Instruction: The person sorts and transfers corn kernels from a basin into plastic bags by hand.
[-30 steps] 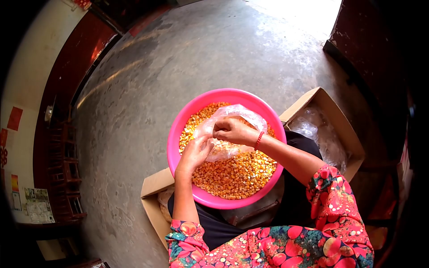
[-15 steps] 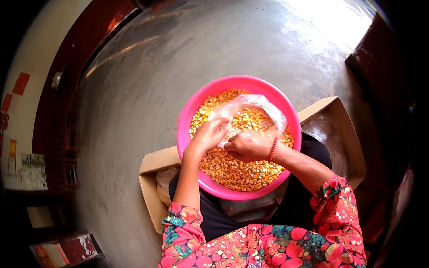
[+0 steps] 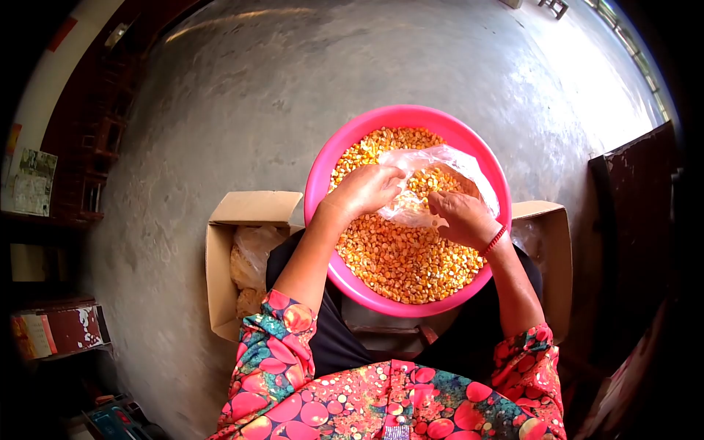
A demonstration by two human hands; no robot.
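Observation:
A pink basin (image 3: 320,176) full of dried corn kernels (image 3: 411,268) rests on my lap. Inside it lies a clear plastic bag (image 3: 480,170), its mouth facing up, with kernels in it. My left hand (image 3: 368,189) closes on the bag's left rim, fingers curled over the film. At the near right side of the mouth is my right hand (image 3: 468,218), a red beaded bracelet on its wrist. Its bent fingers press together at the bag's edge; the fingertips are partly hidden by the hand.
An open cardboard box (image 3: 220,264) holding filled plastic bags (image 3: 253,253) stands to my left. Another cardboard box (image 3: 559,257) with plastic inside is on my right. Grey concrete floor (image 3: 242,110) stretches ahead. Dark furniture lines the left wall, and a small stool (image 3: 554,7) stands far off.
My right hand has moved right, away from my left hand, to the bag's near right side. My left hand stays at the left rim. The view has shifted, showing more of the left box.

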